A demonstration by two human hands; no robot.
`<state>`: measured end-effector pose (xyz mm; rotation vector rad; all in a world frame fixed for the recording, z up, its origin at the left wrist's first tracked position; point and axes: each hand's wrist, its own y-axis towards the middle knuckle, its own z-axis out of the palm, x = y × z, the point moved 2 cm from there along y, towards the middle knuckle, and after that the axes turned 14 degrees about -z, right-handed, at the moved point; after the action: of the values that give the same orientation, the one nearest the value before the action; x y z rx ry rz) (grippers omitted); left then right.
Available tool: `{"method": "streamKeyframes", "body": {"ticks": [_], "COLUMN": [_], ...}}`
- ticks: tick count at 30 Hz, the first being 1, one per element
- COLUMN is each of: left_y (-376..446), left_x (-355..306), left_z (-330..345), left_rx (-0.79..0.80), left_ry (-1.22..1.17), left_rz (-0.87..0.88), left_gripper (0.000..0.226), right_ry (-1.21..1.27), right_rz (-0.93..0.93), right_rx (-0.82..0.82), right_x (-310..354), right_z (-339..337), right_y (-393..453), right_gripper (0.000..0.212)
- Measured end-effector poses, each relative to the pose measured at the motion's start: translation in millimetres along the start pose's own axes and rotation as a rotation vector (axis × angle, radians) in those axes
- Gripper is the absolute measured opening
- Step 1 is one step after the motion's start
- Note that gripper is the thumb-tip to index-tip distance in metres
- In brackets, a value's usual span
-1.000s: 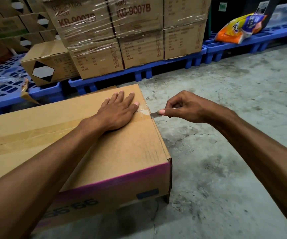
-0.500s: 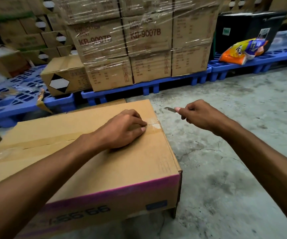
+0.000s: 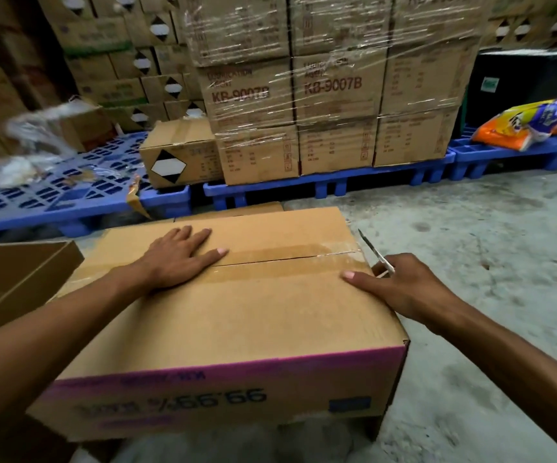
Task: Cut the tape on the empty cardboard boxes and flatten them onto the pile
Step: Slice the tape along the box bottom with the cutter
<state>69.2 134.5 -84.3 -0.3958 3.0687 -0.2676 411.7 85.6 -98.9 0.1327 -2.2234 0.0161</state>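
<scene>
Left hand [image 3: 183, 255] flat on taped box [image 3: 270, 315], right hand [image 3: 404, 289] gripping blade [image 3: 375, 252].

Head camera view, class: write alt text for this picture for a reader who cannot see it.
A person's left hand presses flat on a taped cardboard box, while the right hand rests on the box's right edge holding a small blade pointing up beside the tape seam. Behind, shrink-wrapped cartons sit on blue pallets on a concrete floor.

Blue pallets [image 3: 330, 182], shrink-wrapped cartons [image 3: 337, 95], orange bag [image 3: 524, 125], concrete floor [image 3: 487, 262]
</scene>
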Motion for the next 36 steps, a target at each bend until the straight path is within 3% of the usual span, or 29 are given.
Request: {"method": "streamKeyframes", "body": {"ticks": [9, 13, 16, 18, 20, 22, 24, 27, 30, 36], "left_y": [-2.6, -2.4, 2.8, 8.3, 11.9, 13.8, 13.5, 14.4, 18.9, 14.4], "left_x": [-43.7, -52.3, -53.6, -55.3, -58.0, -58.9, -63.2, -75.2, -81.2, -76.9], "left_z": [0.5, 5.0, 4.4, 2.7, 2.1, 1.9, -2.3, -18.9, -33.3, -58.8], "left_rx": [0.005, 0.089, 0.073, 0.01, -0.046, -0.064, -0.116, -0.204, -0.194, -0.236], "left_ry": [0.089, -0.015, -0.119, -0.145, -0.162, -0.212, -0.262, -0.305, -0.348, -0.474], "left_rz": [0.041, 0.025, -0.002, -0.018, -0.019, -0.024, -0.027, -0.062, -0.096, -0.156], "left_gripper": [0.091, 0.116, 0.125, 0.116, 0.105, 0.097, 0.088, 0.072, 0.069, 0.064], "right_ry": [-0.116, -0.406, -0.616, -0.547, -0.264, -0.054, -0.018, 0.02, 0.061, 0.038], "right_rz": [0.026, 0.084, 0.228, 0.346, 0.405, 0.391, 0.374, 0.35, 0.312, -0.043], "right_rx": [-0.117, -0.182, -0.113, 0.019, 0.079, 0.0, -0.096, -0.212, -0.304, -0.555], "right_x": [-10.5, -16.8, -22.2, -26.5, -26.2, -25.8, -26.6, -27.0, -26.1, 26.4], "right_z": [-38.2, -65.4, -74.8, -75.9, -70.7, -68.5, -74.7, -84.7, -86.0, -112.4], "right_y": [11.8, 2.8, -20.6, -39.4, -52.7, -50.9, -37.6, -8.5, 18.4, 83.8], "right_gripper": [0.053, 0.06, 0.071, 0.074, 0.072, 0.06, 0.052, 0.056, 0.057, 0.052]}}
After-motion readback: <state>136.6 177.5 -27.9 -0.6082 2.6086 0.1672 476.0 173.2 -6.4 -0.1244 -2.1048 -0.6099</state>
